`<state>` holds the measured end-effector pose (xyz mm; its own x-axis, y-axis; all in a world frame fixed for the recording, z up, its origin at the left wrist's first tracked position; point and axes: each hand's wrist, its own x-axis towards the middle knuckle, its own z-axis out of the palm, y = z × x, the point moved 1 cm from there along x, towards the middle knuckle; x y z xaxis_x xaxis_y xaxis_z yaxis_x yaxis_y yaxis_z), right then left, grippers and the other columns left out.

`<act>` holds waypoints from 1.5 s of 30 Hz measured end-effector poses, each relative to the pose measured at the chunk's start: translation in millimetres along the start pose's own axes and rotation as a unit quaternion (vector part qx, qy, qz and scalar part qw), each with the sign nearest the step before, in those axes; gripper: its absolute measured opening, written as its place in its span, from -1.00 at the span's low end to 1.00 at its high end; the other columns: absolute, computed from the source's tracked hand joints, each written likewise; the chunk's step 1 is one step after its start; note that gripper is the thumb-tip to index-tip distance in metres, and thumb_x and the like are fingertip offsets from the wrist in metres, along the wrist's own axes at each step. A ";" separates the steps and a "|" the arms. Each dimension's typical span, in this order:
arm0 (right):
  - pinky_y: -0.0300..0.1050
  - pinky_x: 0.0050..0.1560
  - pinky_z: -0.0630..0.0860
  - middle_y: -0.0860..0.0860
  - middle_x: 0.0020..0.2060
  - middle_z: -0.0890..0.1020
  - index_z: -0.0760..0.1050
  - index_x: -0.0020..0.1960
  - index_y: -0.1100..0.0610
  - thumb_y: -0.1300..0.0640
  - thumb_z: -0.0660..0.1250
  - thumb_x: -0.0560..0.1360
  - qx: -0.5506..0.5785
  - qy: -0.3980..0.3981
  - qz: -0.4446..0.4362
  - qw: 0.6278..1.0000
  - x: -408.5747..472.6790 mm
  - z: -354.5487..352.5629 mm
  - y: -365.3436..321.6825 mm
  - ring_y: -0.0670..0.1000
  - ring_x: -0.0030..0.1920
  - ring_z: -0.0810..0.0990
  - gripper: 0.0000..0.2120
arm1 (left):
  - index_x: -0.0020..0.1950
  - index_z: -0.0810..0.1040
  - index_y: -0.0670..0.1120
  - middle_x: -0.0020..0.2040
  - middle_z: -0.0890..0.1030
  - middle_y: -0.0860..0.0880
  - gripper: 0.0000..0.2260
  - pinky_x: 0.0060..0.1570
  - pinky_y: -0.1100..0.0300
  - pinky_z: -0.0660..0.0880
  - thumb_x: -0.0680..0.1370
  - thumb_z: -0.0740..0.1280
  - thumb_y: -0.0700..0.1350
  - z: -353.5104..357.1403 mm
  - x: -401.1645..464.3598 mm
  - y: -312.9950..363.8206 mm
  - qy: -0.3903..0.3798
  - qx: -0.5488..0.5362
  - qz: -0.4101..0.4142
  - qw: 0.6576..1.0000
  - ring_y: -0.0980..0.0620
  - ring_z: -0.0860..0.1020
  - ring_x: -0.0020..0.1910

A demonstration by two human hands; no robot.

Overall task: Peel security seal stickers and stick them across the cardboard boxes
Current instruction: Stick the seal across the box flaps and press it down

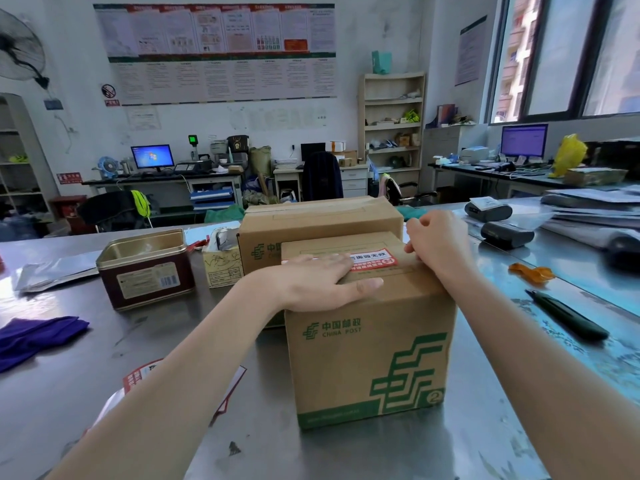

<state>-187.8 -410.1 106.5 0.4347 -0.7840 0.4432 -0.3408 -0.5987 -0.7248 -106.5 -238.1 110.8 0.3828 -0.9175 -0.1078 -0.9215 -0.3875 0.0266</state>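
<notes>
Near China Post box (370,348), top face: security seal sticker (372,259) lies lengthwise left to right. Left hand (322,285), fingers straight and together, presses its left part; right hand (438,242), fingers curled, works the sticker's right end at the far corner.

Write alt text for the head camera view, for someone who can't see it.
A left hand presses a red-and-white seal sticker flat onto a cardboard box, while the right hand curls at the box's far right edge; a second box sits behind.

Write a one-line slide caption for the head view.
Left hand presses seal sticker onto front box; right hand at its edge.
</notes>
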 end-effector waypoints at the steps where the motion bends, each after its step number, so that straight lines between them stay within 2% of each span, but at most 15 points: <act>1: -0.23 -0.43 0.31 0.04 -0.40 0.62 0.44 -0.42 0.16 0.18 0.15 0.52 0.001 0.002 -0.001 1.000 -0.5 0.0 0.2 -0.03 -0.43 0.48 -0.66 | 0.55 -0.05 -0.03 0.57 -0.02 0.03 -0.28 0.47 0.11 -0.11 0.51 -0.16 0.37 -1.4 5.2 2.9 -0.005 -0.001 0.002 1.000 0.11 -0.05 0.53; 5: -0.15 -0.33 0.45 0.06 -0.39 0.63 0.50 -0.35 0.21 0.17 0.15 0.51 0.017 0.018 0.004 1.000 2.4 1.7 3.2 0.03 -0.38 0.53 -0.69 | 0.55 -0.06 -0.03 0.57 -0.04 0.03 -0.27 0.47 0.10 -0.08 0.51 -0.15 0.38 -4.0 26.5 17.4 -0.013 -0.008 0.016 1.000 0.10 -0.04 0.53; 11: -0.23 -0.45 0.28 0.04 -0.37 0.63 0.54 -0.25 0.23 0.17 0.13 0.52 -0.004 0.031 -0.011 0.999 3.9 1.9 5.9 -0.01 -0.39 0.51 -0.71 | 0.55 -0.03 -0.01 0.57 -0.03 0.02 -0.33 0.49 0.03 -0.05 0.55 -0.11 0.33 -2.1 41.5 28.6 0.001 -0.024 0.044 0.999 0.07 -0.04 0.54; 16: -0.07 -0.27 0.49 0.14 -0.32 0.64 0.52 -0.24 0.31 0.21 0.11 0.50 0.003 0.025 -0.023 0.999 4.5 2.3 4.1 0.16 -0.29 0.59 -0.72 | 0.55 0.01 0.05 0.56 -0.03 0.11 -0.44 0.44 0.19 -0.13 0.59 -0.09 0.25 0.3 33.1 20.2 0.004 -0.035 0.082 0.996 0.19 -0.08 0.52; 19: -0.04 -0.19 0.52 0.16 -0.27 0.65 0.55 -0.20 0.30 0.22 0.12 0.51 -0.012 0.005 -0.057 0.998 3.6 2.6 2.1 0.16 -0.21 0.60 -0.73 | 0.54 0.00 0.11 0.55 -0.03 0.17 -0.44 0.39 0.26 -0.12 0.58 -0.07 0.27 -0.2 23.1 12.7 -0.001 -0.041 0.092 0.995 0.22 -0.07 0.51; 22: -0.09 -0.11 0.50 0.11 -0.13 0.67 0.60 -0.09 0.22 0.22 0.14 0.53 -0.048 -0.045 -0.153 0.986 2.5 5.7 -1.5 0.08 -0.14 0.57 -0.75 | 0.54 0.00 0.13 0.55 0.01 0.16 -0.41 0.44 0.19 -0.07 0.55 -0.05 0.30 -0.8 11.2 4.5 -0.002 -0.044 0.091 0.995 0.19 -0.02 0.51; 25: -0.22 0.06 0.37 0.03 0.14 0.60 0.56 0.17 0.10 0.23 0.12 0.55 -0.114 -0.176 -0.229 0.951 -3.5 9.2 -9.9 -0.01 0.08 0.53 -0.70 | 0.54 0.04 0.11 0.55 0.04 0.14 -0.40 0.48 0.13 -0.05 0.54 -0.08 0.31 0.0 1.6 -5.0 0.004 -0.055 0.058 0.997 0.15 0.00 0.52; 26: -0.20 0.13 0.36 0.02 0.19 0.58 0.54 0.21 0.08 0.23 0.11 0.56 -0.142 -0.215 -0.242 0.935 -6.5 10.4 -13.0 0.00 0.15 0.51 -0.68 | 0.54 0.04 0.10 0.55 0.05 0.12 -0.41 0.48 0.12 -0.04 0.55 -0.09 0.30 0.8 -1.7 -7.7 0.011 -0.050 0.049 0.997 0.14 0.01 0.52; 28: -0.16 0.14 0.38 0.03 0.19 0.58 0.51 0.24 0.04 0.22 0.09 0.57 -0.189 -0.265 -0.252 0.911 -12.2 11.1 -17.4 0.01 0.14 0.51 -0.66 | 0.54 0.04 0.05 0.55 0.06 0.10 -0.42 0.48 0.13 -0.01 0.58 -0.09 0.26 3.6 -5.5 -12.0 0.028 -0.034 0.033 0.998 0.14 0.03 0.52; 31: -0.12 0.11 0.40 0.04 0.16 0.58 0.50 0.26 0.03 0.20 0.08 0.58 -0.215 -0.277 -0.244 0.904 -19.1 9.9 -19.8 0.02 0.10 0.50 -0.66 | 0.53 0.10 0.04 0.54 0.12 0.09 -0.42 0.47 0.10 0.05 0.57 -0.09 0.27 7.9 -7.4 -15.9 0.061 -0.025 0.008 0.998 0.12 0.08 0.51; 35: -0.16 0.06 0.38 0.05 0.15 0.59 0.51 0.25 0.05 0.21 0.07 0.57 -0.220 -0.270 -0.251 0.903 -30.1 8.5 -20.8 0.03 0.09 0.50 -0.65 | 0.44 0.31 0.07 0.45 0.35 0.09 -0.50 0.36 0.03 0.27 0.59 -0.06 0.23 10.5 -16.8 -15.1 0.130 -0.028 0.002 0.991 0.07 0.31 0.41; 37: -0.14 0.09 0.41 0.05 0.14 0.59 0.53 0.23 0.05 0.22 0.07 0.56 -0.216 -0.268 -0.257 0.903 -35.3 7.9 -23.4 0.03 0.09 0.50 -0.64 | 0.40 0.38 0.06 0.40 0.41 0.09 -0.53 0.34 0.02 0.29 0.60 -0.03 0.21 11.6 -24.3 -16.4 0.153 -0.029 0.001 0.988 0.06 0.36 0.37; 40: -0.10 0.18 0.42 0.01 0.18 0.58 0.52 0.24 0.02 0.22 0.09 0.56 -0.203 -0.279 -0.266 0.900 -49.0 7.3 -34.9 0.01 0.14 0.50 -0.64 | 0.38 0.40 -0.01 0.38 0.44 0.04 -0.52 0.33 0.08 0.26 0.60 0.00 0.20 16.9 -41.1 -28.8 0.177 -0.040 -0.017 0.983 0.02 0.38 0.35; 45: -0.17 0.18 0.36 0.02 0.20 0.57 0.52 0.25 0.08 0.21 0.08 0.58 -0.166 -0.301 -0.311 0.886 -84.9 23.6 -74.4 0.01 0.17 0.50 -0.67 | 0.45 0.32 0.02 0.43 0.38 0.06 -0.47 0.40 0.07 0.24 0.57 0.03 0.26 33.4 -83.8 -71.2 0.212 -0.108 -0.080 0.968 0.07 0.33 0.40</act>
<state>-179.7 -295.1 110.4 0.9567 -0.1157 0.2672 -0.0626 -0.9780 -0.1992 -75.2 -130.7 84.7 0.5544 -0.7807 0.2884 -0.8303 -0.4951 0.2559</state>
